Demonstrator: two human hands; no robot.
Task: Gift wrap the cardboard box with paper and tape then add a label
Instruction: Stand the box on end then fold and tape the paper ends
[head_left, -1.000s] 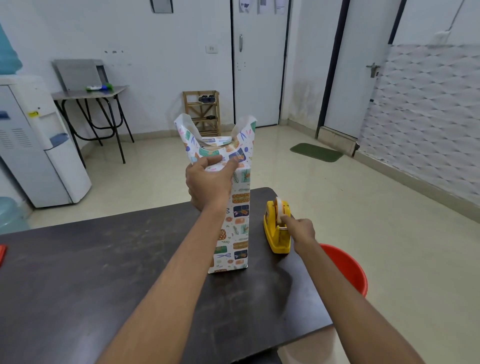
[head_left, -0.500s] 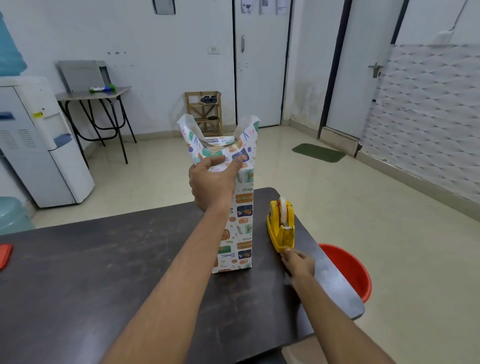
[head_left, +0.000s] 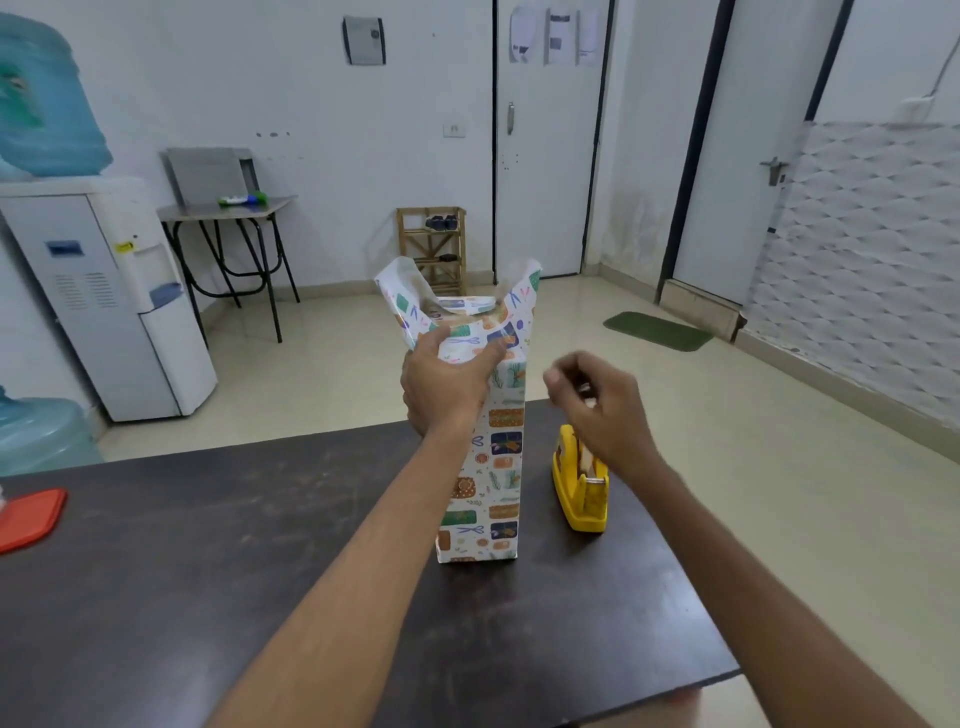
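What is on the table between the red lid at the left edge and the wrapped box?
In the head view, only bare dark table lies between the red lid and the wrapped box; the left forearm crosses above it.

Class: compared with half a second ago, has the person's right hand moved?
Yes. The right hand has risen from the table in front of the yellow tape dispenser to above it.

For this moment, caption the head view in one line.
Left hand pins folded paper atop the upright wrapped box; right hand raised above the yellow tape dispenser.
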